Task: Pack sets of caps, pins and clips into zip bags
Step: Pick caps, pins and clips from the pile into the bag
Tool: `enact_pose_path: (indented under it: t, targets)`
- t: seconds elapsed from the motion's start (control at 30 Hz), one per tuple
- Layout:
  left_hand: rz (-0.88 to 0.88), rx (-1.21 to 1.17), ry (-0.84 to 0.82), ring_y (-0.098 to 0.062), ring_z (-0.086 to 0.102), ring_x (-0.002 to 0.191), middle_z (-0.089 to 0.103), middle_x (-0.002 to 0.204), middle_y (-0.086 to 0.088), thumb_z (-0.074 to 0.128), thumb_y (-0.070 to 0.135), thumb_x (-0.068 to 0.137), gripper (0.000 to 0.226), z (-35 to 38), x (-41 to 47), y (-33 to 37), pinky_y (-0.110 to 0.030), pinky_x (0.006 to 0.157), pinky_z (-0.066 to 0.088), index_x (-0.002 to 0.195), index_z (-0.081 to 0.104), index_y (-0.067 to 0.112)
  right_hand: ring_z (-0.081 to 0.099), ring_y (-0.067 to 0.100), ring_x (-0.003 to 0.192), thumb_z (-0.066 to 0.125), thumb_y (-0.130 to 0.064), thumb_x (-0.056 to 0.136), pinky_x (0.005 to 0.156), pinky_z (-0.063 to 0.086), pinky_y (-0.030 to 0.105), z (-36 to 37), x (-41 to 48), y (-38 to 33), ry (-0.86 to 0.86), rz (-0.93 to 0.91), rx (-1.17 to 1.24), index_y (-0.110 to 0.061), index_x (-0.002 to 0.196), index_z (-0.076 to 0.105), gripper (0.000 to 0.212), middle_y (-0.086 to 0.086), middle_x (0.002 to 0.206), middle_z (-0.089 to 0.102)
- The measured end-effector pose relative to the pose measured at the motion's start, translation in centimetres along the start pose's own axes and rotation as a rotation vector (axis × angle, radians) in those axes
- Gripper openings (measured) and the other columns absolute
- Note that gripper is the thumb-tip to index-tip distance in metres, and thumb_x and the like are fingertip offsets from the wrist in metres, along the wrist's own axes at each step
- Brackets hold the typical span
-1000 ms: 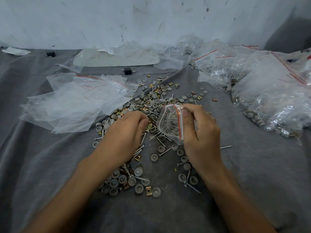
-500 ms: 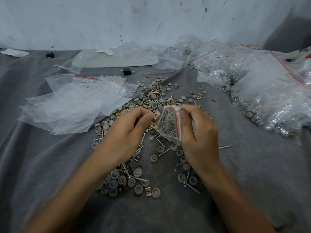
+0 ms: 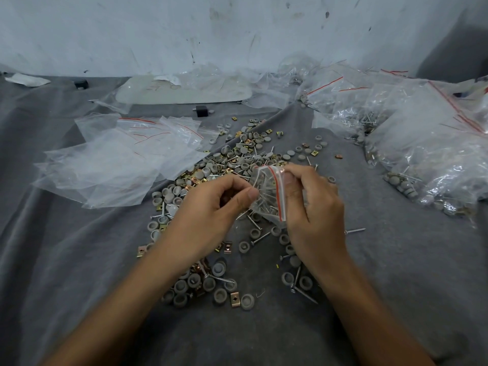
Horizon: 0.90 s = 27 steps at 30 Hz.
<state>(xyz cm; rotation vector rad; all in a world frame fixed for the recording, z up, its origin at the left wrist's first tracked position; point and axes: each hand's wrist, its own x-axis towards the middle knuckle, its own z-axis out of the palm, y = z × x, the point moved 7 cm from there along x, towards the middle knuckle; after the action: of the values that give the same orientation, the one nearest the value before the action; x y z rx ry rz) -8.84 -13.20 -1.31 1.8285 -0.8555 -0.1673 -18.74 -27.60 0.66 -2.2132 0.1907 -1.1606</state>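
**Head view: bag held open at its mouth, filling in hand**

Right hand point(image 3: 314, 215): grip closed on the zip bag point(image 3: 266, 199). The thumb is on the red strip and the fingers are behind it, so the bag hangs clear of the cloth point(image 3: 396, 273). Pins show through the plastic.

Left hand point(image 3: 211, 215): fingers curled, thumb tip against the bag's near edge. I cannot tell whether it pinches the lip or a small part; the fingers hide it.

Directly beneath lies the loose stock: caps point(image 3: 219, 269), pins point(image 3: 260, 237) and clips point(image 3: 234, 299), all mixed in one heap. Empty bags point(image 3: 118, 165) lie well apart to the left, filled bags point(image 3: 427, 143) to the right.

Judgement: a set is part packed, with no caps or clips visible inside.

Risks:
- The bag is held by one lip only. If the mouth sags shut, a part could strike the rim and drop back into the heap, leaving the set short.
- Pin points press on thin film. A hard squeeze or a shake could pierce it.
- A pin across the strip would stop the zip closing.
- Parts overlap in the heap, so a pick could lift two, or the wrong kind.
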Motion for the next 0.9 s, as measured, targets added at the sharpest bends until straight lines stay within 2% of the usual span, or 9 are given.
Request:
enact_pose_path:
  t: [0.13,0.2,0.37,0.5,0.57,0.63,0.77,0.83,0.9]
  targets:
    - [0.023,-0.079,0.074,-0.008,0.052,0.059,0.069,0.076,0.009,0.069,0.048,0.09,0.015,-0.6,0.2,0.0,-0.028,0.053,0.042,0.098,0.071,0.036,0.057,0.007,0.084,0.05,-0.021,0.104,0.081,0.05,0.046,0.1,0.0,0.0,-0.004,0.003,0.002,-0.015,0.109,0.068,0.019,-0.009,0.094,0.067]
    - [0.026,-0.112,0.109,-0.008,0.054,0.061,0.072,0.084,0.009,0.075,0.045,0.085,0.017,-0.8,0.2,0.1,-0.024,0.053,0.045,0.099,0.071,0.036,0.057,0.007,0.084,0.05,-0.021,0.104,0.081,0.05,0.046,0.1,0.0,0.0,-0.006,0.002,-0.002,-0.014,0.109,0.068,0.02,-0.007,0.095,0.068]
    - [-0.001,-0.074,0.143,-0.012,0.057,0.067,0.071,0.093,0.012,0.072,0.055,0.084,0.025,-1.2,0.2,0.1,-0.025,0.058,0.047,0.104,0.068,0.04,0.056,0.007,0.083,0.05,-0.02,0.105,0.081,0.05,0.045,0.0,0.0,0.0,-0.001,-0.002,-0.004,-0.015,0.108,0.068,0.019,-0.01,0.093,0.066]
    - [-0.002,0.044,0.161,-0.004,0.047,0.053,0.059,0.06,0.009,0.071,0.051,0.082,0.02,-2.5,0.4,0.1,-0.023,0.052,0.038,0.082,0.069,0.031,0.058,0.008,0.084,0.05,-0.021,0.105,0.082,0.049,0.047,0.0,0.1,0.1,0.0,0.014,-0.006,-0.015,0.109,0.069,0.02,-0.009,0.095,0.068]
    - [0.007,0.134,0.087,-0.003,0.039,0.047,0.045,0.05,0.01,0.069,0.058,0.079,0.034,-2.8,0.5,0.1,-0.02,0.048,0.032,0.07,0.066,0.025,0.059,0.01,0.084,0.049,-0.022,0.105,0.082,0.05,0.048,0.0,0.0,0.1,0.0,0.018,0.0,-0.015,0.109,0.069,0.021,-0.008,0.095,0.068]
    - [-0.008,0.227,-0.055,-0.004,0.037,0.045,0.042,0.047,0.012,0.064,0.063,0.08,0.045,-2.6,0.5,-0.1,-0.016,0.047,0.029,0.065,0.065,0.02,0.06,0.012,0.084,0.05,-0.022,0.104,0.081,0.05,0.049,-0.1,0.0,0.1,0.002,0.019,0.004,-0.015,0.109,0.069,0.021,-0.007,0.094,0.069]
    - [-0.152,0.393,-0.449,0.001,0.05,0.051,0.061,0.06,0.015,0.074,0.053,0.081,0.017,-1.3,-0.5,-1.6,-0.014,0.051,0.036,0.083,0.073,0.036,0.057,0.008,0.084,0.05,-0.022,0.104,0.082,0.05,0.047,-0.1,0.1,0.1,0.011,0.012,-0.01,-0.015,0.108,0.069,0.02,-0.008,0.094,0.067]
    - [-0.208,0.493,-0.54,0.004,0.055,0.057,0.062,0.067,0.022,0.078,0.054,0.078,0.017,-0.9,-1.0,-2.3,-0.014,0.053,0.036,0.09,0.07,0.047,0.055,0.004,0.083,0.05,-0.021,0.104,0.082,0.049,0.046,-0.1,0.1,0.1,0.014,0.01,-0.008,-0.015,0.108,0.069,0.02,-0.012,0.093,0.064]
    - [-0.232,0.577,-0.567,0.007,0.057,0.062,0.062,0.073,0.029,0.081,0.055,0.075,0.022,-0.7,-1.3,-2.7,-0.015,0.054,0.036,0.091,0.067,0.046,0.054,0.003,0.084,0.05,-0.021,0.105,0.082,0.05,0.046,0.0,0.0,0.1,0.009,0.014,-0.002,-0.015,0.109,0.068,0.02,-0.014,0.094,0.062]
